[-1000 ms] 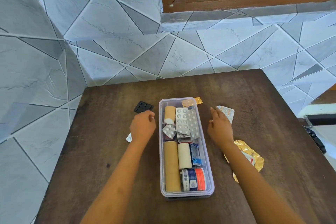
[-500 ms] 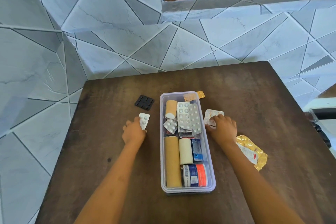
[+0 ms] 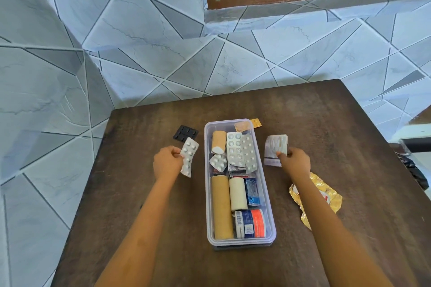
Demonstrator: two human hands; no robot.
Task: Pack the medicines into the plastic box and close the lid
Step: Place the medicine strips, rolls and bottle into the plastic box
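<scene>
A clear plastic box [image 3: 270,216] stands lidless in the middle of the dark wooden table [image 3: 326,123]. It holds bandage rolls, silver blister strips and a small red and blue tub. Left of the box, my left hand [image 3: 166,163] is shut on a white blister strip [image 3: 189,157] raised off the table. To the box's right, my right hand [image 3: 295,162] grips a folded white medicine packet [image 3: 275,148]. A black blister pack [image 3: 185,133] lies on the table behind my left hand. An orange strip [image 3: 255,123] lies against the box's far end.
A crumpled gold foil wrapper [image 3: 326,196] lies on the table under my right forearm. Tiled walls close off the table's far and left sides. A barred wooden window sits above. The table's right edge drops off toward a dark bag on the floor.
Both hands have lifted their items: the left now holds the blister strip up beside the box, the right has raised the white packet off the table.
</scene>
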